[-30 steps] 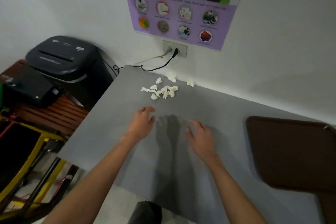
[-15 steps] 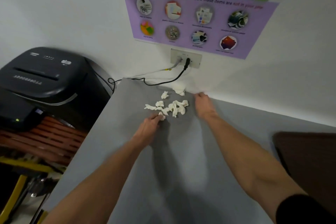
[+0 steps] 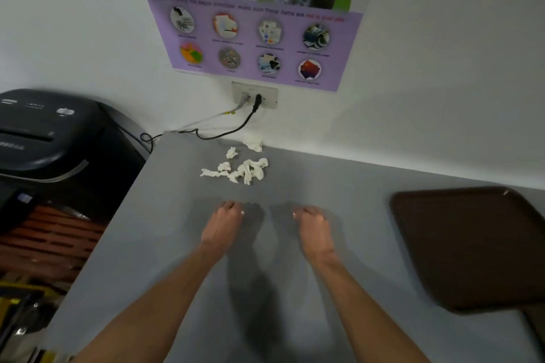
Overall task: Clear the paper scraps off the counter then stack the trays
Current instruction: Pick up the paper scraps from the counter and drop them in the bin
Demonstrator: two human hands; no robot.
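Several crumpled white paper scraps [image 3: 240, 169] lie on the grey counter [image 3: 182, 244] near the wall, with one more scrap [image 3: 253, 143] right against the wall. My left hand [image 3: 222, 225] is curled over the counter in front of the pile, and a small white scrap shows at its fingertips. My right hand [image 3: 312, 228] is also curled, with a bit of white scrap showing at its fingers. A dark brown tray [image 3: 472, 247] lies flat on the counter to the right, apart from both hands.
A black paper shredder [image 3: 59, 138] stands left of the counter, with brown slats [image 3: 50, 239] below it. Cables [image 3: 224, 130] run from a wall socket [image 3: 255, 96] across the counter's far left corner. A poster [image 3: 256, 29] hangs above.
Both hands have pulled back from the scrap pile toward me, each now curled with a white scrap. The scrap near the wall on the right is gone from the counter.
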